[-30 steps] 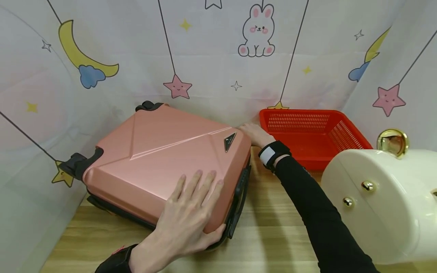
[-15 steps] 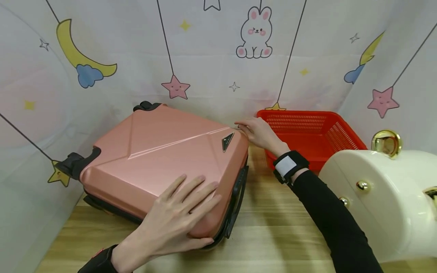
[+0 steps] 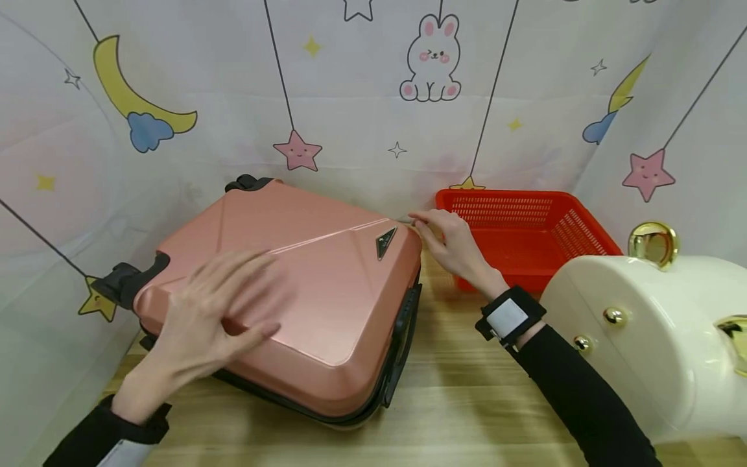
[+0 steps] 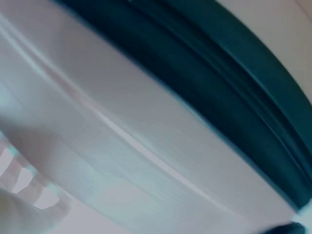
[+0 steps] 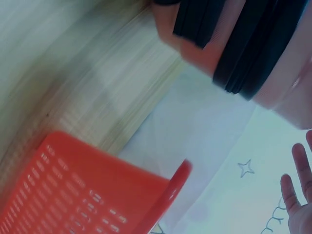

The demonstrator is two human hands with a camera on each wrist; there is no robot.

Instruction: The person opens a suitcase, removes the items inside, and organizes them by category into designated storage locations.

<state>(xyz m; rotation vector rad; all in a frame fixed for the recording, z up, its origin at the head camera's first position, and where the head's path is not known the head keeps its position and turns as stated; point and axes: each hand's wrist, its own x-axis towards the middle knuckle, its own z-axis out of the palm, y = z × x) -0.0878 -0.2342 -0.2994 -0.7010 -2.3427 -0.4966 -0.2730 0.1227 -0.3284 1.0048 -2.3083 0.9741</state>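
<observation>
A pink hard-shell suitcase point(image 3: 327, 292) lies on its side, with a dark triangular badge point(image 3: 385, 243) near its right corner and black wheels point(image 3: 131, 282) at the left. Over its front left part is my left hand point(image 3: 204, 318), fingers spread and loosely bent, blurred by motion, holding nothing. At the far right corner of the shell, my right hand point(image 3: 455, 246) has its fingertips right at the edge. Those fingers point(image 5: 302, 170) look fairly straight in the right wrist view. The left wrist view shows the suitcase's side point(image 4: 136, 141) and dark rim close up.
Behind my right hand stands a red plastic basket point(image 3: 525, 250) with perforated walls. A glossy cream container point(image 3: 630, 337) with gold knobs is at the right. The wooden tabletop point(image 3: 455, 402) meets a printed cloth backdrop point(image 3: 362, 117) behind and to the left.
My left hand has left the suitcase's front right part and swung left. My right hand has drawn back slightly from behind the corner, its fingers coming into view. The suitcase looks unmoved.
</observation>
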